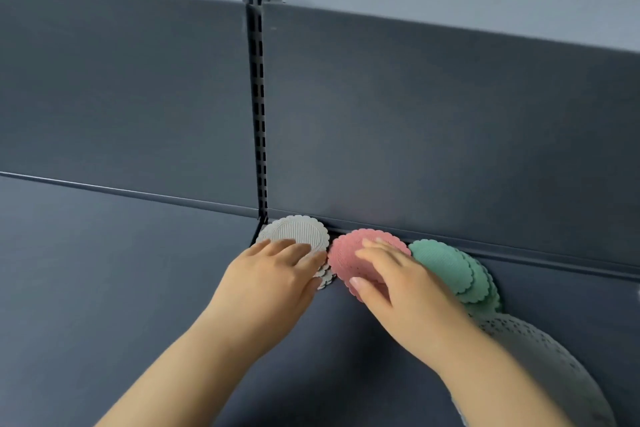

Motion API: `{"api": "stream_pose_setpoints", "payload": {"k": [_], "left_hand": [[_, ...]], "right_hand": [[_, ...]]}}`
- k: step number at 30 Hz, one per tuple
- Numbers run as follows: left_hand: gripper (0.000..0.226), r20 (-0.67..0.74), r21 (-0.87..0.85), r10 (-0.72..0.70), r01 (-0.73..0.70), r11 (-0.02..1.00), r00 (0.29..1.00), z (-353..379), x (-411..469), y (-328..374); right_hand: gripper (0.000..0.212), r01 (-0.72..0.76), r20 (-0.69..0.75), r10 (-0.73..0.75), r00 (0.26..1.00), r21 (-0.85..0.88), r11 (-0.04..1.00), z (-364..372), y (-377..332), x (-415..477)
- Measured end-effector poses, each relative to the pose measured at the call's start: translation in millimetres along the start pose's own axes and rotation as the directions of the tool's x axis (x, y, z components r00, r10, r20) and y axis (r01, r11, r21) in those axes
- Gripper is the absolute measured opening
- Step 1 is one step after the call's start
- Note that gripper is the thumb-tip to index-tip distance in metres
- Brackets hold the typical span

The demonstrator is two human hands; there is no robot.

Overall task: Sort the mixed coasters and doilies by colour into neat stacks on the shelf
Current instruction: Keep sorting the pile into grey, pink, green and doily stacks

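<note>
On the dark shelf point(104, 270), at the foot of the slotted upright point(258, 97): grey coasters point(298, 232) in a loose stack, pressed under the straight, flat fingers of the left hand point(273, 274). Just beside, pink coasters point(346, 260) under the right hand point(405, 284), fingers straight over the top, thumb at the near edge. Then green coasters point(440, 263), fanned out, and a white doily point(540, 357), partly behind the right forearm.

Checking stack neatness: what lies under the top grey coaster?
Under the top grey coaster, more grey coasters peek out, fanned forward. The left hand covers most, hiding their number.
</note>
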State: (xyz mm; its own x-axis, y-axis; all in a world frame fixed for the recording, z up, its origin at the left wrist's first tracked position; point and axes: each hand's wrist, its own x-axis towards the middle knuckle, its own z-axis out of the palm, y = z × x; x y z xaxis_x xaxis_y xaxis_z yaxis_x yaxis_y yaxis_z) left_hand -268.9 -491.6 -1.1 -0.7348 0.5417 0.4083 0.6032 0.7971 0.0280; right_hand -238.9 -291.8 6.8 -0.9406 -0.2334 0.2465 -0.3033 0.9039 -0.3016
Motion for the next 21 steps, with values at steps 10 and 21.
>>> {"api": "stream_pose_setpoints", "payload": {"k": [10,21], "left_hand": [[0.038,-0.023,-0.031,0.118,-0.119,0.992,0.993,6,14,148],[0.035,0.023,-0.125,0.117,-0.113,0.986,0.993,36,5,396]], "right_hand": [[0.048,-0.082,-0.007,0.082,0.997,-0.106,0.991,-67,76,-124],[0.049,-0.31,-0.031,0.309,0.95,-0.146,0.939,-143,207,-325]]}}
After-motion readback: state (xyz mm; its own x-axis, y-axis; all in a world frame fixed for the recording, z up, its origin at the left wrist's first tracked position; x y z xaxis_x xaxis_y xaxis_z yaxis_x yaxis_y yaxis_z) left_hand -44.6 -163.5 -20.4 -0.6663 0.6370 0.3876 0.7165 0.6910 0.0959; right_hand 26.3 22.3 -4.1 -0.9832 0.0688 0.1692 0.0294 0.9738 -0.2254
